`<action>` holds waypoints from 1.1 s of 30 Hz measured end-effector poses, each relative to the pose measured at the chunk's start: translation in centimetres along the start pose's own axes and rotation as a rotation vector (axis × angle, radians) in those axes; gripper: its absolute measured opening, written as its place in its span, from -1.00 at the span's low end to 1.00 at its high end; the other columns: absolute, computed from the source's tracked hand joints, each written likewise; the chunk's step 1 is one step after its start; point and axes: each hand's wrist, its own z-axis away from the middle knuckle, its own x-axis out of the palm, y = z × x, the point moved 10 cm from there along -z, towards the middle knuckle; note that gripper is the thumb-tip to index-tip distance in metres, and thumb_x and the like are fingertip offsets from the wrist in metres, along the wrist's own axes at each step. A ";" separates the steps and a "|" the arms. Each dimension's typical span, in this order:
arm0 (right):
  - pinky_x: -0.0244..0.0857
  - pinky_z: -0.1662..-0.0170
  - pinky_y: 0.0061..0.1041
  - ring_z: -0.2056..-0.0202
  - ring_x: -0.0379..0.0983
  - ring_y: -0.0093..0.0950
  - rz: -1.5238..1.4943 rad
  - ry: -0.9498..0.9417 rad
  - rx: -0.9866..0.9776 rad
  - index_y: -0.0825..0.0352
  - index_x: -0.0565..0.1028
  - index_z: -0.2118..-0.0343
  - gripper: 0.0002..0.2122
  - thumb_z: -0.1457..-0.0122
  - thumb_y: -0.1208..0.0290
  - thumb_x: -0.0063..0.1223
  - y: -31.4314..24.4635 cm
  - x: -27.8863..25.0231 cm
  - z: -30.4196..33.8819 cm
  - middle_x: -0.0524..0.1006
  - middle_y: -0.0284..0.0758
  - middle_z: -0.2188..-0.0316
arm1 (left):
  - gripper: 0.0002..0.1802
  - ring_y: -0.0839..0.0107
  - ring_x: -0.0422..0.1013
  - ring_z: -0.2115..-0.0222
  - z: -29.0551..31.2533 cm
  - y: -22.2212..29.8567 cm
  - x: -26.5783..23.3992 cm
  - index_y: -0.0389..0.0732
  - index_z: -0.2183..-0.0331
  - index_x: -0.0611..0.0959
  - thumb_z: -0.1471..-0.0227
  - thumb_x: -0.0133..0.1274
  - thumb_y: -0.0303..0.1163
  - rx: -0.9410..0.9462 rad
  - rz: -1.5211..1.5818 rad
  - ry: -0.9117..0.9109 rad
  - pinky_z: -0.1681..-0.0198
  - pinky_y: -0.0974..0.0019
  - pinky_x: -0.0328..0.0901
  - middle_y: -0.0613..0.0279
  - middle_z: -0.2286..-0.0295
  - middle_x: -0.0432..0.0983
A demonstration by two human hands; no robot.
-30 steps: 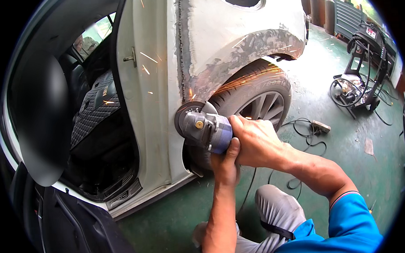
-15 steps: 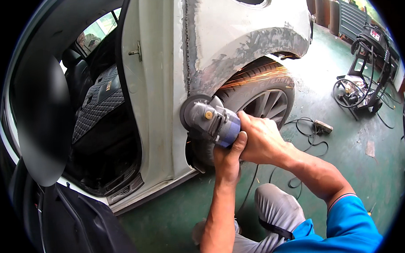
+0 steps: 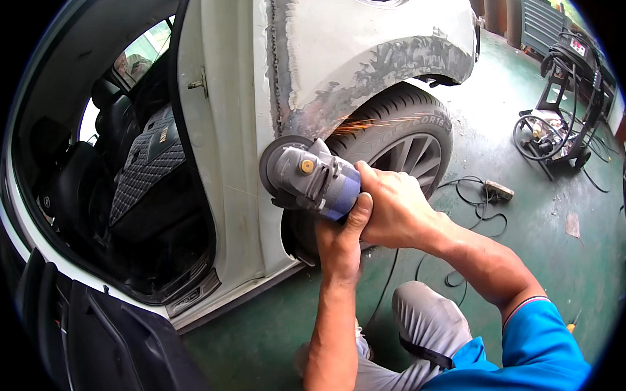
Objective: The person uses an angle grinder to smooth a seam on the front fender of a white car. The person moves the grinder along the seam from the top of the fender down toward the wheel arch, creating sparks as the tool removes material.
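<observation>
Both my hands grip an angle grinder (image 3: pixel 319 178) with a grey head and blue body. My left hand (image 3: pixel 343 239) wraps it from below, its thumb along the body. Closed round the body's right side is my right hand (image 3: pixel 396 205). The grinder's dark disc (image 3: pixel 276 159) meets the white car's rear body panel (image 3: pixel 363 42) at the lower end of a rough vertical weld seam (image 3: pixel 275 66). Orange sparks (image 3: pixel 379 123) fly right across the rear tyre (image 3: pixel 420 116). Grey, scraped filler patches border the seam and wheel arch. The hands hide the grinder's rear end.
At left the car's doorway opens onto black seats (image 3: pixel 85 176), with a black door panel (image 3: pixel 118 340) in front. A wheeled welding machine (image 3: pixel 574 69) with coiled cables stands at right. Cables and a power strip (image 3: pixel 499 190) lie on the green floor (image 3: pixel 536 256).
The grinder and both hands have shifted slightly left. The spark stream is thinner and shorter. A dark blur that covered part of the doorway at left is gone.
</observation>
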 end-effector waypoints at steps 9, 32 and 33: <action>0.43 0.29 0.00 0.36 0.55 0.11 -0.015 -0.037 -0.003 0.46 0.35 0.31 -0.67 0.04 0.35 0.19 0.4 0.2 0.2 0.56 0.04 0.48 | -0.42 0.35 0.38 -0.10 0.2 -0.3 0.5 -0.34 -0.13 0.52 -0.19 0.27 -0.23 0.002 -0.016 0.019 -0.26 0.19 0.19 0.18 -0.07 0.48; 0.43 0.26 0.00 0.31 0.56 0.14 -0.344 0.147 0.259 0.41 0.35 0.13 -0.51 0.06 0.25 0.28 2.1 8.8 7.2 0.59 0.07 0.36 | -0.34 0.34 0.46 0.00 5.0 -3.5 -5.1 -0.37 -0.07 0.58 0.00 0.40 -0.24 -0.291 -0.208 -0.094 -0.17 0.23 0.28 0.14 0.03 0.56; 0.43 0.26 -0.01 0.31 0.56 0.13 -0.324 0.151 0.273 0.40 0.35 0.13 -0.52 0.06 0.25 0.28 2.0 8.8 7.1 0.59 0.06 0.36 | -0.35 0.35 0.47 0.02 4.7 -3.8 -5.5 -0.37 -0.04 0.59 0.01 0.41 -0.23 -0.304 -0.185 -0.106 -0.16 0.24 0.28 0.15 0.04 0.57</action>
